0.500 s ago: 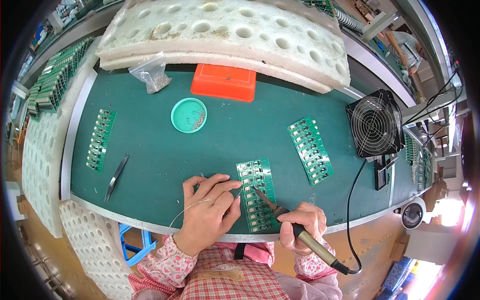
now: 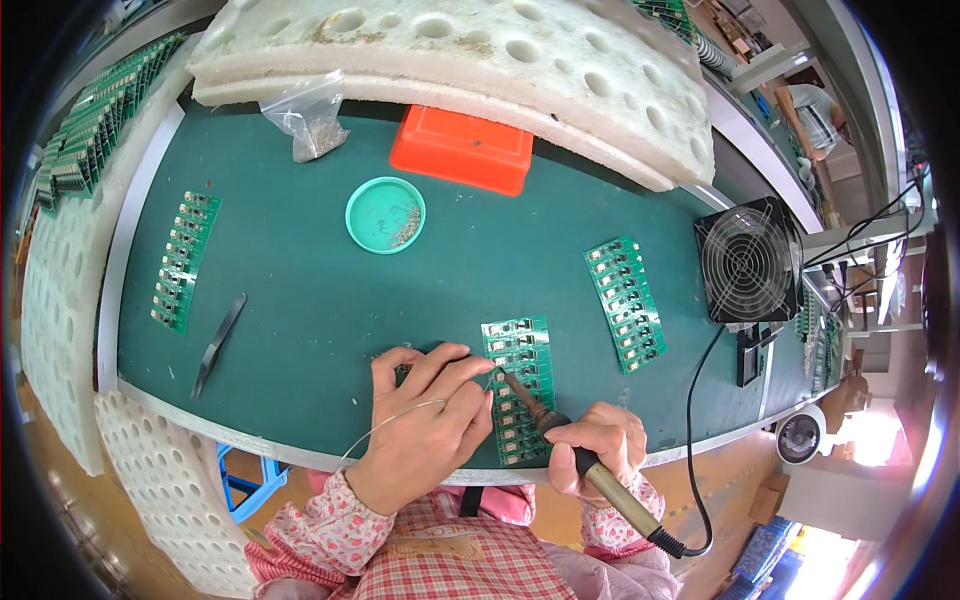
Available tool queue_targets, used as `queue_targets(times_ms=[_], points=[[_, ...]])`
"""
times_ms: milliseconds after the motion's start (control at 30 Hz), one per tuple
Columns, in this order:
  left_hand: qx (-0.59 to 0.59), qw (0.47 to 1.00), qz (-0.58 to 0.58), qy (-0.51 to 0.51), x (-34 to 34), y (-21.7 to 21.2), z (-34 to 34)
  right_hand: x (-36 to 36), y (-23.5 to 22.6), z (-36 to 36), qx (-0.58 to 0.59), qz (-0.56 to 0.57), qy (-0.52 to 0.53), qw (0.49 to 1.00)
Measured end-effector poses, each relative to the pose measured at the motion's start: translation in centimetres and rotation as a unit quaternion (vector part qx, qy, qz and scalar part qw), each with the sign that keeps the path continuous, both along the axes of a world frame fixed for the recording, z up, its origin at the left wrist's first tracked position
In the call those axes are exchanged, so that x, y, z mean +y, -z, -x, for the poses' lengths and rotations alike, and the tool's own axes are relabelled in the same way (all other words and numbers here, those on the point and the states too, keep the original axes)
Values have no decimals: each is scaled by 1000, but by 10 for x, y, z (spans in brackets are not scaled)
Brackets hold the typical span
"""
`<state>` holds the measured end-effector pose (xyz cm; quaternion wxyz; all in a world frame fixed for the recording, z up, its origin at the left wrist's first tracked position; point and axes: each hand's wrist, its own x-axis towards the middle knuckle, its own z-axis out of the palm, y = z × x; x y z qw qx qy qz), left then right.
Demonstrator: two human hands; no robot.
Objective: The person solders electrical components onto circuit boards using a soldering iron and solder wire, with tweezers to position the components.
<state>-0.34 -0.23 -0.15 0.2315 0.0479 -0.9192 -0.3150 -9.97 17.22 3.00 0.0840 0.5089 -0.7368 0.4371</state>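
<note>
Electronics assembly workshop, soldering bench; green anti-static mat [image 2: 320, 300] w/ panels of small green circuit boards [image 2: 626, 303]; soldering iron [image 2: 560, 435] in use over one panel [image 2: 520, 390]; small extractor fan [image 2: 748, 262] at bench edge; tweezers [image 2: 218, 345]; white foam trays [image 2: 450, 50] stacked behind; more boards racked at far left [image 2: 90, 110].

A green mat covered the bench [image 2: 300, 300], which had a pale metal edge. White perforated foam slabs [image 2: 480, 50] ringed its far and left sides. A small black fan [image 2: 748, 262] stood at the right. Below lay a tan floor [image 2: 730, 490], brightly sunlit at lower right, and a blue stool [image 2: 255, 480].
</note>
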Motion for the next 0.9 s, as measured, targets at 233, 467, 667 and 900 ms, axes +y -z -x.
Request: queue_targets(times_ms=[233,467,667,900], points=[[0,1000,-3,4,0,-1,0,-4,-3,-3,23,-20,4,1000],[-4,1000,-4,6,0,0,-1,-11,-9,-8,60,-49,6,997],[-1,1000,-8,6,0,1,-1,-18,-13,-14,96,-75,2,993],[0,1000,-11,4,0,1,-3,-14,-10,-14,101,-75,18,992]])
